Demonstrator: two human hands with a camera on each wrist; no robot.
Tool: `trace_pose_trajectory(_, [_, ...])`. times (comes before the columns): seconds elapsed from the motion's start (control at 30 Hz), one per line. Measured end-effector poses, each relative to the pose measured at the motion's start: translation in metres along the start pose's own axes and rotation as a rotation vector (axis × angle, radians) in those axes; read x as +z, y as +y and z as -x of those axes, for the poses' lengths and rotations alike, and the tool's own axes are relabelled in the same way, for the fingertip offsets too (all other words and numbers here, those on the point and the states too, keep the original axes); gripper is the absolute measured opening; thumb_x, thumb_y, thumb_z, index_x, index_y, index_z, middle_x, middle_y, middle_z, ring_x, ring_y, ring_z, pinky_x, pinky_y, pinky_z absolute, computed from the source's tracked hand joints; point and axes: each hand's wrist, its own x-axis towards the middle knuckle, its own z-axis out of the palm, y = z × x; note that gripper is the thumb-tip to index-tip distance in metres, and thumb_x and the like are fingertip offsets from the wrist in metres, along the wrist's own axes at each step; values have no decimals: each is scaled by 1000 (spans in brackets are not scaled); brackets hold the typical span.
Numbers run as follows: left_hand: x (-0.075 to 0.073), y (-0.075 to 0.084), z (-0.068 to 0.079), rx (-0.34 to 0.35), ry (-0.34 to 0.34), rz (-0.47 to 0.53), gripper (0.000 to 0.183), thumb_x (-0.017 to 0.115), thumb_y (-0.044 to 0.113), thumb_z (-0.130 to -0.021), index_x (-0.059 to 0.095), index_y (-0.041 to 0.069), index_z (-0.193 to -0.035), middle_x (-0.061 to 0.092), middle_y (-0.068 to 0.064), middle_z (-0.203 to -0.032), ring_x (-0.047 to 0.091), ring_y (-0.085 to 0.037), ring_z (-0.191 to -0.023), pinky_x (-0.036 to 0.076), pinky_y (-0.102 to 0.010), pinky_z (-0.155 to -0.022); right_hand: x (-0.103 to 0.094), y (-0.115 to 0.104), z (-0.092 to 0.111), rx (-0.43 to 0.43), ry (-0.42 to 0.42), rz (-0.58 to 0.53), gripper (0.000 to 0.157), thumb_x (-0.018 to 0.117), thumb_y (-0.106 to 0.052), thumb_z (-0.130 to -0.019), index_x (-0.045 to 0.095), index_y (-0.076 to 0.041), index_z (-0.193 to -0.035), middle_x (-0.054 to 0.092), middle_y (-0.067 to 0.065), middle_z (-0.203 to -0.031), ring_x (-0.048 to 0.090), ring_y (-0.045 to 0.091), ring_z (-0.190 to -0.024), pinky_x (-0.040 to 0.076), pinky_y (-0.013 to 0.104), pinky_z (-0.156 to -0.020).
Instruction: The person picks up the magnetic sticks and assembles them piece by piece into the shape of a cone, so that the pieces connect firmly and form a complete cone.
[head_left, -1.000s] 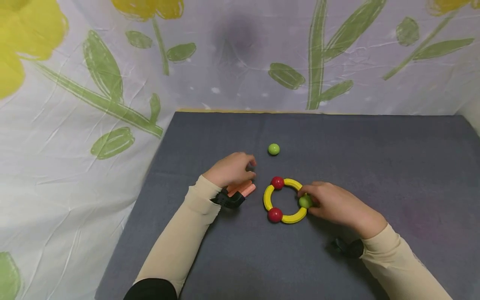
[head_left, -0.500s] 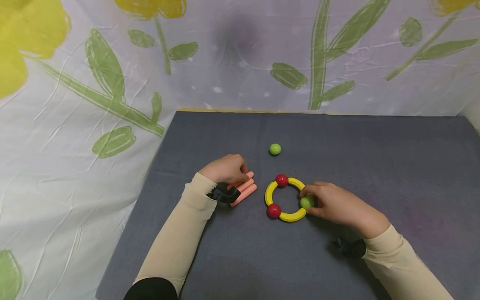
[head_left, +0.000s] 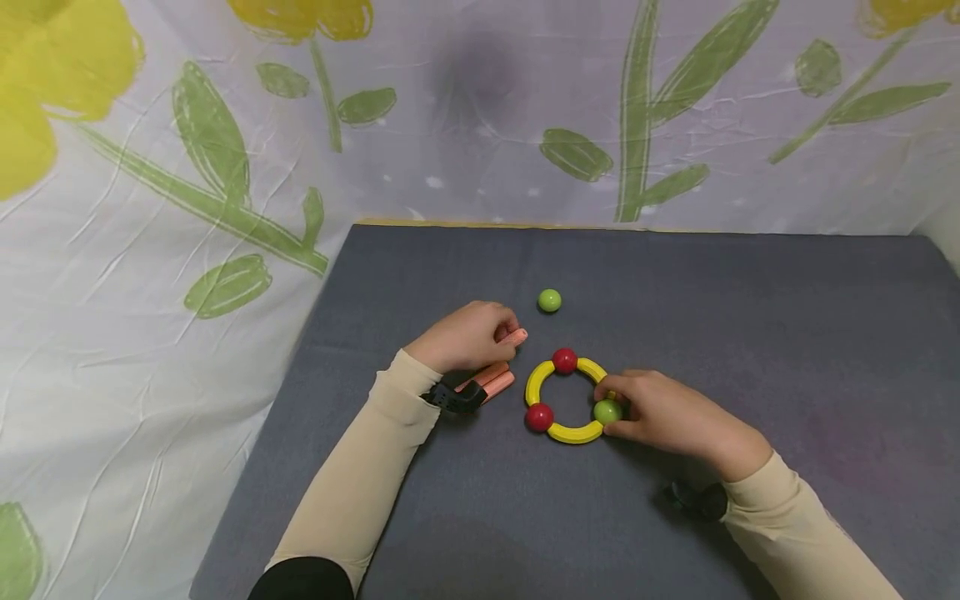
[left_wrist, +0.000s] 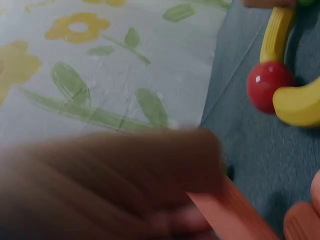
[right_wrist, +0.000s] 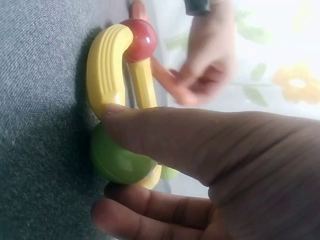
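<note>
In the head view a ring lies on the grey cloth: curved yellow bars point(head_left: 534, 383) joined by a red ball point(head_left: 565, 360), a second red ball point(head_left: 539, 417) and a green ball point(head_left: 607, 412). My right hand point(head_left: 667, 417) grips the ring at the green ball; in the right wrist view the thumb point(right_wrist: 150, 135) presses a yellow bar beside it. To the left, my left hand point(head_left: 468, 337) pinches one orange stick point(head_left: 516, 337), raised above other orange sticks point(head_left: 498, 382) lying by the wrist. The stick point(left_wrist: 232, 215) points out from the fingers in the left wrist view.
Beyond the ring rests a loose green ball point(head_left: 550, 301). The grey table cloth point(head_left: 750, 317) ends at a white flower-patterned sheet point(head_left: 465, 167) at the back and left. Black wrist cameras, such as the left one point(head_left: 456, 398), sit below the hands.
My left hand has taken up an orange stick from the group and moved right and away from the body. The ring has turned and shifted slightly in my right hand's grip.
</note>
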Motion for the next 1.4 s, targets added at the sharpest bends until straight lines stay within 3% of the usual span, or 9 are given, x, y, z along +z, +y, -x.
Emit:
trace_pose_trajectory(0.13, [3,11,3,169,150,120,9,67,22,-100,70,16,-107,64,4,-94,61,-16,-86,54,-34,-80,1,0,-1,-11,10,8,28,87,-16,-86,73,-11,-109,60,-8,-86,52,8,-77,49,29,-69])
trace_pose_trajectory(0.27, [8,23,3,333,235,261,14,69,21,-101,70,13,-113,67,3,-100,64,-16,-92,57,-39,-85,1,0,0,-26,23,19,27,87,-16,-86,73,-11,-108,60,-9,-86,51,8,-77,49,30,-70])
trace_pose_trajectory(0.4, [16,31,1,403,275,301,16,70,20,-102,71,11,-114,67,3,-101,65,-18,-93,57,-38,-86,0,-1,0,-26,22,26,27,86,-16,-86,73,-10,-108,61,-9,-87,52,8,-77,50,30,-70])
trace_pose_trajectory(0.53, [23,34,0,398,284,296,15,71,17,-101,70,11,-114,67,3,-104,65,-17,-96,56,-31,-88,1,-1,-1,-19,13,24,27,87,-17,-87,73,-10,-109,62,-8,-88,52,8,-78,50,31,-71])
trace_pose_trajectory(0.7, [27,35,-1,390,286,287,14,70,16,-101,70,12,-115,67,4,-107,63,-7,-97,54,-23,-88,3,0,-1,-15,2,14,28,87,-20,-87,73,-11,-110,62,-7,-89,53,8,-78,49,31,-71])
trace_pose_trajectory(1.1, [31,36,-6,358,257,241,19,69,21,-103,71,12,-119,69,4,-108,64,-6,-97,55,-21,-86,6,-2,-2,-58,4,-104,29,87,-19,-88,72,-6,-108,57,-10,-73,50,3,-65,45,24,-61])
trace_pose_trajectory(1.2, [32,36,-7,294,216,175,23,70,24,-103,72,12,-122,71,1,-111,65,-10,-98,55,-24,-87,8,-4,-2,-48,1,-125,29,86,-21,-89,72,-5,-107,55,-12,-68,48,-1,-59,44,22,-56])
trace_pose_trajectory(1.4, [37,33,-10,145,47,-72,26,76,31,-98,72,13,-117,68,0,-102,60,-12,-87,51,-27,-78,14,-7,-3,-22,-8,-126,29,86,-24,-88,72,-5,-105,52,-14,-63,46,-3,-55,42,22,-51])
